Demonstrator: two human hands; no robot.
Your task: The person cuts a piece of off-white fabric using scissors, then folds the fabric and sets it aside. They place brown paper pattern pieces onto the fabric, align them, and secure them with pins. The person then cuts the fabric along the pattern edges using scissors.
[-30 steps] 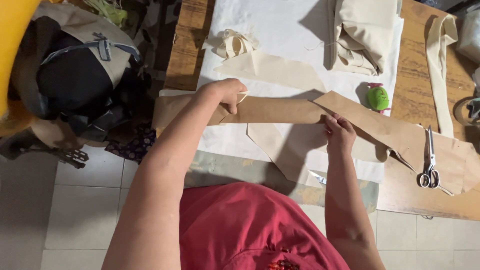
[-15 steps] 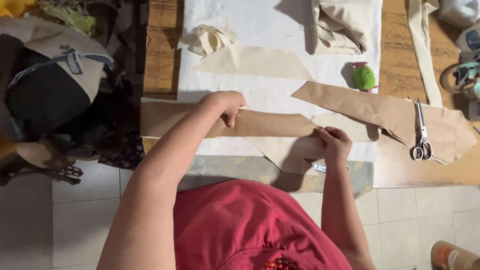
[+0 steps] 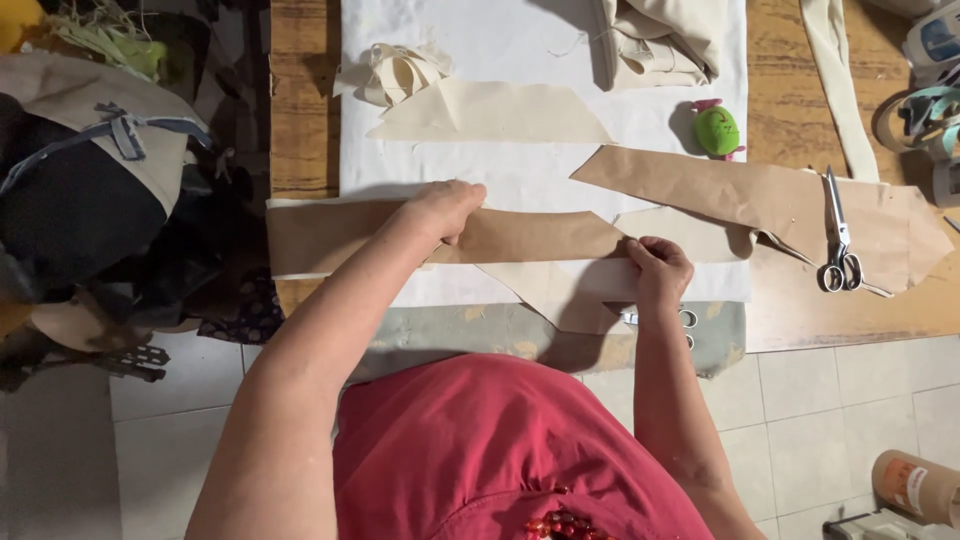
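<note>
Two hands are down flat on the work here. Left hand (image 3: pixel 445 208) is pressed palm-down with fingers curled onto a long brown paper strip (image 3: pixel 520 236), which runs left to right across the near part of the table and hangs a bit past the white cloth on its left end. Right hand (image 3: pixel 658 268) sits at the strip's right end, fingers bent and pinching down on the edge where the brown paper meets a cream fabric piece (image 3: pixel 560 290) lying under it. Both hands are closed down on the stuff, not gripping it off the surface. All of this lies on a white cloth (image 3: pixel 520 40) spread over a wooden table (image 3: pixel 300 100). To the right there's another big brown paper shape (image 3: pixel 720 190) with scissors (image 3: pixel 838 240) resting on it. Further off, a cream triangle of fabric (image 3: pixel 490 112), a small bundle of cream strips (image 3: pixel 395 70), a folded cream cloth (image 3: pixel 655 40), and a little green pincushion thing (image 3: pixel 717 130). Person's wearing a red shirt (image 3: pixel 500 450).
</note>
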